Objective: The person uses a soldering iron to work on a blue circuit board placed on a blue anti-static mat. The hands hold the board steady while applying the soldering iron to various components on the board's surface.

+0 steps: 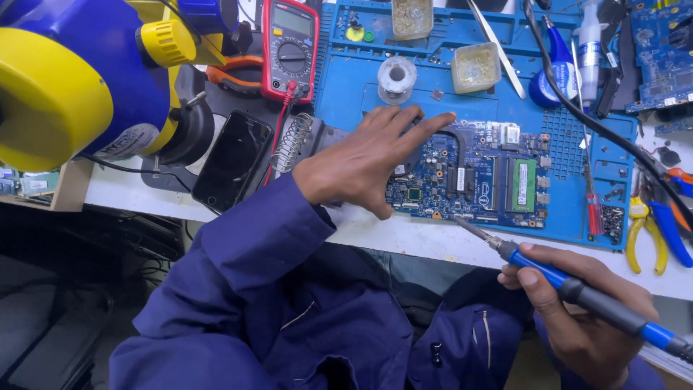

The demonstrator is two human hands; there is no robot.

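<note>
A blue circuit board [476, 177] with a green memory module lies on the blue work mat [346, 94]. My left hand [368, 159] rests flat on the board's left end, fingers spread over it. My right hand [577, 303] grips a blue and black soldering iron [570, 287] like a pen. Its metal tip reaches the board's near edge at about the middle.
A red multimeter [290, 47], a solder spool [396, 78], a dark phone [232, 159] and a coiled iron stand [292, 141] sit to the left. A blue-yellow lamp head [79, 79] looms at top left. Yellow and blue pliers [653, 231], a red screwdriver [593, 209] and a black cable [577, 108] lie right.
</note>
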